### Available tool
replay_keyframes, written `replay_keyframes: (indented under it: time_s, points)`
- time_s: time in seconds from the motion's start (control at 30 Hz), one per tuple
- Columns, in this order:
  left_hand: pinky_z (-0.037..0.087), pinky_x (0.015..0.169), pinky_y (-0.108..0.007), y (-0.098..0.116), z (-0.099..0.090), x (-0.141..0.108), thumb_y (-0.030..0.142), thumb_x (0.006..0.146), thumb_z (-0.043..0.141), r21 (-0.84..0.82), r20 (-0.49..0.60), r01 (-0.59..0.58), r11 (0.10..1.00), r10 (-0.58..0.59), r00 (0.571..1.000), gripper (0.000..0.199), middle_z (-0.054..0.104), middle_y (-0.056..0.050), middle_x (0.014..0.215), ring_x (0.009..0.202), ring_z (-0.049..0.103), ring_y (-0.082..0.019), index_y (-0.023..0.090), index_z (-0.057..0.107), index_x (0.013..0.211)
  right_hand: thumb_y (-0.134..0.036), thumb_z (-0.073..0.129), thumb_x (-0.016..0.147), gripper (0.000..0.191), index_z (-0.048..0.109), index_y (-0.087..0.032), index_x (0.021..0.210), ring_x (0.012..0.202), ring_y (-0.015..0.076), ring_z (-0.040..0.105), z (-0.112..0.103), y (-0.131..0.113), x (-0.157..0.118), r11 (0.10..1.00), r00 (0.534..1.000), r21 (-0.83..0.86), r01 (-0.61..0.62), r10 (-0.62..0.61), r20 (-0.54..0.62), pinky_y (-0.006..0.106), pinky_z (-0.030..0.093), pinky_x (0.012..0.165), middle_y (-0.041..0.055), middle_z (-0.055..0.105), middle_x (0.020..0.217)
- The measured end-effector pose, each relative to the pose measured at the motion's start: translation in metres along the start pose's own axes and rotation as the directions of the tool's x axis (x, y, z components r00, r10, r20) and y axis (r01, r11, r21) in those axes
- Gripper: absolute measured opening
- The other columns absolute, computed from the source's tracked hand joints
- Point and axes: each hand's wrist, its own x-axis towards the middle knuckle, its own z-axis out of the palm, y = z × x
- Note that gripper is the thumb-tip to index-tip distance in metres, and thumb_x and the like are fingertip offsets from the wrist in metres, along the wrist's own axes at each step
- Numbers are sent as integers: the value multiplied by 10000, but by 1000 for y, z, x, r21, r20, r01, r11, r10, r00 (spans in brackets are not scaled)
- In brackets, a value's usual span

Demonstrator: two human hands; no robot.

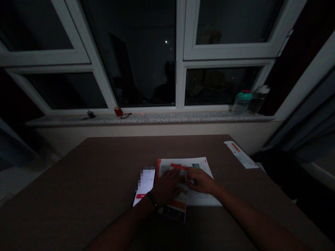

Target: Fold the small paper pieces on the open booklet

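Note:
My left hand (167, 185) lies flat with its fingers spread on a narrow folded leaflet (180, 205) with orange bands. The leaflet rests over a larger printed sheet (202, 198) on the brown table. Beside it, my right hand (200, 179) is closed in a pinch at the leaflet's right edge; what its fingertips hold is too small and dark to make out. Left of the papers and next to my left wrist lies a phone (145, 183) with its screen lit.
A white paper strip (242, 156) lies at the right edge of the table (110, 157). On the stone windowsill (162, 118) behind stand a teal-lidded bottle (242, 103), a clear bottle (258, 101), a small red object (118, 111) and a dark item (90, 114).

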Motion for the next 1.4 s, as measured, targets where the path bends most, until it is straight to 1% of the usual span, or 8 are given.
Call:
replay_keyframes:
  time_s: [0.2,0.4,0.57,0.77,1.0,1.23,1.3,1.4]
  points:
    - [314,1120,-504,-4,5,-1,335,908,624,-16,-21,-14,1000,14,1000,481,423,-103,1468,1367,374,-291,268,463,1356,-74,563,770,164,514,-223,719,792,205,550,5,7,2,985,994,-143,-92,83,-71,301,437,700,27,576,752]
    - [317,1120,-509,-5,7,-1,335,909,628,-17,-35,-16,1000,16,999,484,416,-99,1474,1370,371,-290,268,460,1358,-73,557,743,155,530,-225,754,796,198,563,3,5,0,987,989,-96,-126,118,-85,294,440,706,24,587,783]
    - [318,1123,-493,-3,3,-1,330,900,645,1,0,0,1000,0,1000,486,414,-117,1473,1367,374,-292,242,476,1347,-89,557,768,156,514,-229,712,789,189,577,2,4,-3,998,998,-18,-54,53,-41,297,442,733,10,593,746]
    - [319,1116,-516,-2,3,0,342,914,626,-16,-14,-16,1000,16,1000,470,417,-101,1471,1365,376,-292,269,472,1353,-54,494,801,209,449,-221,683,731,185,504,4,12,2,966,957,-145,-215,179,-226,283,395,648,16,513,715]
    - [321,1116,-516,-4,6,-1,343,914,622,-2,-31,-22,1000,22,999,468,420,-105,1468,1365,377,-292,269,466,1348,-15,530,752,223,447,-219,716,770,182,517,6,8,-4,998,998,-57,-7,3,-61,282,396,691,5,531,726]
    - [324,1112,-517,-3,4,-2,342,919,609,16,-11,-15,1000,15,1000,488,413,-111,1479,1375,368,-295,264,447,1373,-49,473,834,227,405,-222,703,726,182,478,5,13,2,966,952,-147,-213,172,-253,283,371,648,10,477,719]
    - [323,1112,-519,-3,5,-1,340,922,610,27,-11,-21,999,21,1000,499,408,-110,1483,1376,367,-298,271,440,1386,-55,490,821,215,414,-222,710,728,182,485,5,12,1,968,952,-129,-215,179,-247,280,372,644,10,483,726]
    - [317,1117,-517,-2,4,0,326,917,622,44,-6,-28,999,29,1000,513,406,-116,1480,1375,363,-306,269,442,1394,-41,532,771,207,442,-220,721,767,186,513,5,10,-3,990,984,-82,-112,99,-149,284,390,672,15,521,753]
